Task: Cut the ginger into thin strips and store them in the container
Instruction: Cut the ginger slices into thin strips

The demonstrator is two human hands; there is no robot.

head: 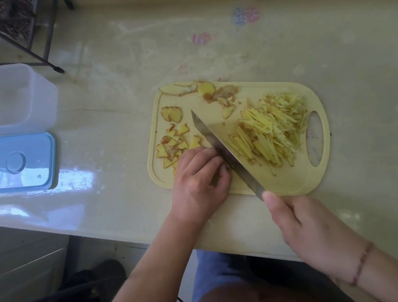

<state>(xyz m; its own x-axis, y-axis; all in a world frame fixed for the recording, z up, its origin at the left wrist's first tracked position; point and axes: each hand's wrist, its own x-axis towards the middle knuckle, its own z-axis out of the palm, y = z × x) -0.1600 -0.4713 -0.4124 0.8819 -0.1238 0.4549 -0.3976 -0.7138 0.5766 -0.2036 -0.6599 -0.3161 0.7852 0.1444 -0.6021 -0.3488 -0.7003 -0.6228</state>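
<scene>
An open container (1,99) and its blue lid (17,163) sit at the counter's far left, well apart from the cutting board (293,179). On the board's left lie ginger slices (174,141), with peelings along the far edge. The left hand (199,175), fingers curled, presses down what is judged to be a stack of slices, hidden beneath it. The knife (225,152) runs diagonally, its blade just beside those knuckles, so the next cut falls at the fingertips. Cut strips (272,127) are heaped right of the blade. The right hand (309,232) wraps the handle, itself hidden.
</scene>
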